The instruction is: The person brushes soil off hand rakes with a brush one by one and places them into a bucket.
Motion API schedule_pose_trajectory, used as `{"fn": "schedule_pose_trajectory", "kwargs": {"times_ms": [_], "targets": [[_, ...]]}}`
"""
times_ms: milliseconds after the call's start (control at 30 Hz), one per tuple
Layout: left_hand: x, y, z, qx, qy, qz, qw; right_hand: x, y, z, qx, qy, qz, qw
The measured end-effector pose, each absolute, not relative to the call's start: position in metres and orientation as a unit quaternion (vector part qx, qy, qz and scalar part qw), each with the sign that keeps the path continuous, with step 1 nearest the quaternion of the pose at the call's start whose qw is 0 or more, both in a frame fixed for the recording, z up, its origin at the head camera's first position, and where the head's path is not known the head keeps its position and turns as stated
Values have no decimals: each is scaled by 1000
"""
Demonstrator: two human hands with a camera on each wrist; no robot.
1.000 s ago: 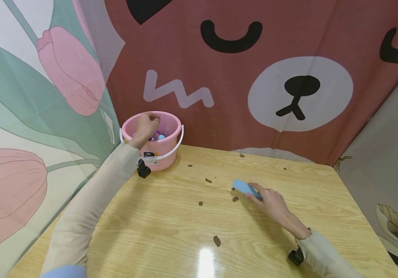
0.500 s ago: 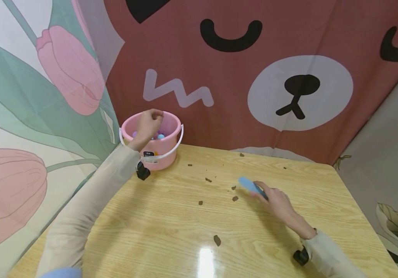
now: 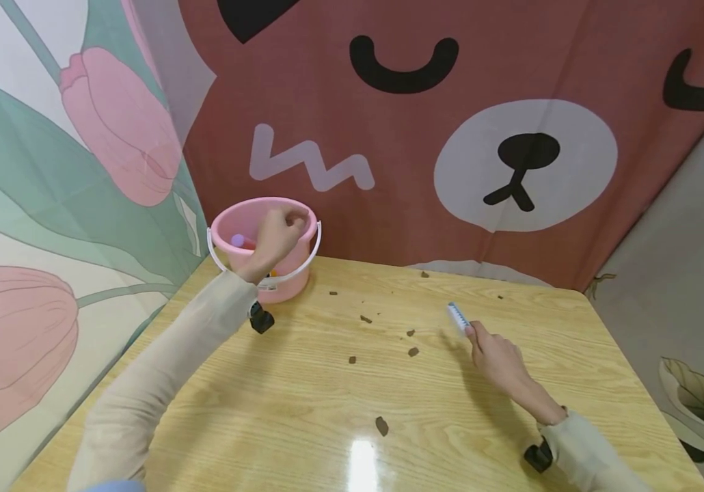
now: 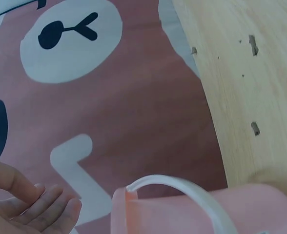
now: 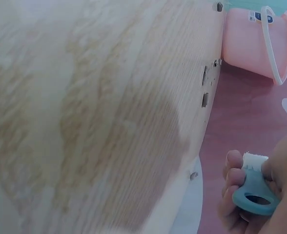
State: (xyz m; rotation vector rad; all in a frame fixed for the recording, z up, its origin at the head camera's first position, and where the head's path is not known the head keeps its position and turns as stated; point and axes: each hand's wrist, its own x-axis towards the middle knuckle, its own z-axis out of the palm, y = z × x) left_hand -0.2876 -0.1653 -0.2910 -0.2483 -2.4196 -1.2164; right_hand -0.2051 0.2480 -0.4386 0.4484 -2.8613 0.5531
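Observation:
My left hand (image 3: 278, 239) hovers over the mouth of a pink bucket (image 3: 293, 290), fingers loosely curled. In the left wrist view its thumb (image 4: 16, 183) and fingers hold nothing. A purple round-ended thing (image 3: 238, 240) shows inside the bucket; the hand hides the rest of the contents. My right hand (image 3: 502, 365) grips a small blue brush (image 3: 458, 317) with white bristles, raised above the table. From the right wrist, the brush's blue handle (image 5: 253, 181) with its end hole lies between thumb and fingers. Flat brown bits (image 3: 413, 352) are scattered on the table.
The wood-grained table (image 3: 303, 410) meets a bear-print cloth (image 3: 401, 219) behind and a tulip-print cloth (image 3: 14, 205) on the left. A larger brown bit (image 3: 382, 426) lies near the front. The bucket's white handle (image 3: 315, 256) hangs down its near side.
My left hand has moved rightward over the bucket, uncovering the purple thing. The brush has shifted right and turned in my right hand, so its bristles now show. The brown bits stay put.

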Motion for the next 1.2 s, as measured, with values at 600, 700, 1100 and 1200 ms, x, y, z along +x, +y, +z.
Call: {"fn": "schedule_pose_trajectory", "kwargs": {"times_ms": [600,700,1100,1200], "targets": [[-273,-138,-314,-142,-844,-501,128,-204,263,-441,118,-963,228,80],[-270,-134,-321,-153,-829,-531,92,-204,265,-442,110,-964,226,89],[-262,-130,-346,-190,-842,-495,99,-202,269,-445,122,-966,184,132],[-261,-131,-352,-176,-846,-496,86,-202,269,-446,120,-967,182,132]]}}
